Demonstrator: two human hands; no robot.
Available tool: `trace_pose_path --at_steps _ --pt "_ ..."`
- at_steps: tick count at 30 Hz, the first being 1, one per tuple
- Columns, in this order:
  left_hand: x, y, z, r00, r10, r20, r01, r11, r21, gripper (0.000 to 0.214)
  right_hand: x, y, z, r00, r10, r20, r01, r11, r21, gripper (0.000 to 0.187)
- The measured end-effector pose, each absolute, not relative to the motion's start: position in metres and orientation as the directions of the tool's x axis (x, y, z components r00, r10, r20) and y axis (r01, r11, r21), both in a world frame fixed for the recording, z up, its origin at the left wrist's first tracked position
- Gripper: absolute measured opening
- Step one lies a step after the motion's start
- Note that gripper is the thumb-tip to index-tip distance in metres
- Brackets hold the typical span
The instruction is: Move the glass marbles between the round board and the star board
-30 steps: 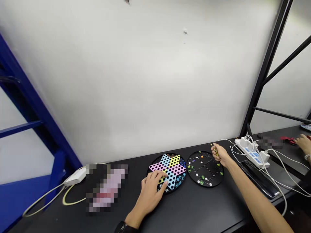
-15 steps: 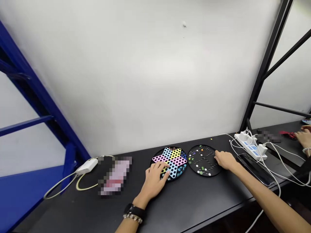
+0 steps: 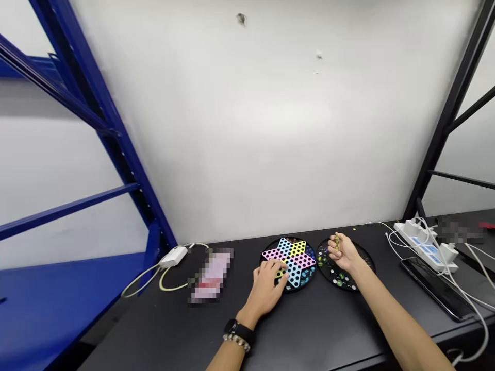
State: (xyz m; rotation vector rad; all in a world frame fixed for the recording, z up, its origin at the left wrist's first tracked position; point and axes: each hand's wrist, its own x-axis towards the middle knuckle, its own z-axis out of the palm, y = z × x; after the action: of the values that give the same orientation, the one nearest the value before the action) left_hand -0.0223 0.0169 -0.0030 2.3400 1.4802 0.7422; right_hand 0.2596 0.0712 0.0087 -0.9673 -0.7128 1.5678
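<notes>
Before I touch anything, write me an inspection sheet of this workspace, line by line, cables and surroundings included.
Surface: black tabletop against a white wall.
Things in use: round star board with marbles around its star; right tray holding green and white marbles.
Clutter: phone-like black slab; pink item, too blurred to identify.
Grips: left grip rests on the star board, fingers spread; right grip closed around yellowish marbles over the right tray.
Cables: white cables tangled about a power strip; yellowish cable beside a white box.
Surroundings: blue frame left, black frame right.
Other people: nothing seen.

A white wall (image 3: 263, 129) backs the black table (image 3: 317, 330).
</notes>
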Motion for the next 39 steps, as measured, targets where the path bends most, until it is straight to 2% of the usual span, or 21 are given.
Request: trace_pose_path --at_steps 1,3,6,8,10,11,13,18,22,24,26,28,30,32,35,37,39 --pt "-0.022 0.016 -0.003 0.347 0.895 0.28 0.757 -0.444 0.48 0.021 0.257 0.073 0.007 -0.02 0.983 -0.181 -0.422 -0.172 -0.89 0.027" --pt "-0.022 0.015 -0.004 0.35 0.889 0.295 0.756 -0.454 0.471 0.021 0.255 0.075 0.002 0.084 0.992 -0.099 -0.151 -0.086 -0.985 0.033" --pt "-0.023 0.017 -0.003 0.339 0.88 0.332 0.757 -0.465 0.459 0.021 0.258 0.073 -0.002 0.162 0.986 0.035 0.262 -0.009 -0.965 0.038" --pt "-0.026 0.02 -0.001 0.285 0.885 0.368 0.775 -0.438 0.455 0.022 0.26 0.069 -0.002 0.128 0.988 0.089 0.544 0.005 -0.839 0.035" --pt "-0.032 0.025 0.001 0.175 0.896 0.409 0.813 -0.365 0.453 0.024 0.26 0.064 0.0 0.054 0.992 0.115 0.817 0.023 -0.576 0.032" --pt "-0.035 0.027 0.002 0.115 0.898 0.425 0.833 -0.32 0.452 0.025 0.259 0.061 0.002 0.016 0.994 0.107 0.892 0.034 -0.45 0.032" --pt "-0.042 0.03 0.002 0.033 0.9 0.435 0.864 -0.244 0.44 0.027 0.255 0.056 0.005 -0.032 0.997 0.076 0.947 0.055 -0.315 0.032" --pt "-0.052 0.032 -0.001 0.104 0.938 0.331 0.903 -0.229 0.365 0.028 0.246 0.051 0.011 -0.105 0.994 0.032 0.973 0.11 -0.204 0.026" --pt "-0.053 0.031 -0.003 0.127 0.944 0.305 0.924 -0.225 0.31 0.031 0.243 0.052 0.007 -0.132 0.99 0.04 0.969 0.137 -0.206 0.021" --pt "-0.052 0.03 -0.003 0.128 0.946 0.299 0.932 -0.218 0.291 0.033 0.244 0.053 0.003 -0.118 0.99 0.081 0.948 0.137 -0.286 0.021" --pt "-0.05 0.03 -0.003 0.124 0.948 0.295 0.936 -0.21 0.281 0.034 0.245 0.055 0.001 -0.089 0.989 0.115 0.872 0.133 -0.472 0.022" --pt "-0.05 0.029 -0.003 0.117 0.948 0.296 0.937 -0.204 0.282 0.033 0.247 0.058 0.001 -0.022 0.995 0.098 0.648 0.088 -0.757 0.023" --pt "-0.049 0.03 -0.003 0.115 0.946 0.303 0.927 -0.212 0.311 0.032 0.248 0.061 0.005 0.049 0.999 0.006 0.287 -0.008 -0.958 0.023" --pt "-0.05 0.03 -0.002 0.091 0.94 0.329 0.901 -0.219 0.376 0.03 0.243 0.065 0.009 0.062 0.994 -0.09 -0.005 -0.09 -0.996 0.026" --pt "-0.052 0.033 0.0 -0.01 0.916 0.401 0.844 -0.207 0.495 0.029 0.217 0.071 0.011 0.015 0.991 -0.13 -0.172 -0.125 -0.977 0.029" --pt "-0.054 0.035 0.0 -0.073 0.89 0.451 0.803 -0.216 0.556 0.029 0.186 0.074 0.009 0.015 0.994 -0.106 -0.14 -0.103 -0.985 0.03" --pt "-0.057 0.037 -0.001 -0.109 0.857 0.503 0.763 -0.252 0.595 0.029 0.146 0.076 0.006 -0.005 1.0 -0.027 0.041 -0.027 -0.999 0.033"
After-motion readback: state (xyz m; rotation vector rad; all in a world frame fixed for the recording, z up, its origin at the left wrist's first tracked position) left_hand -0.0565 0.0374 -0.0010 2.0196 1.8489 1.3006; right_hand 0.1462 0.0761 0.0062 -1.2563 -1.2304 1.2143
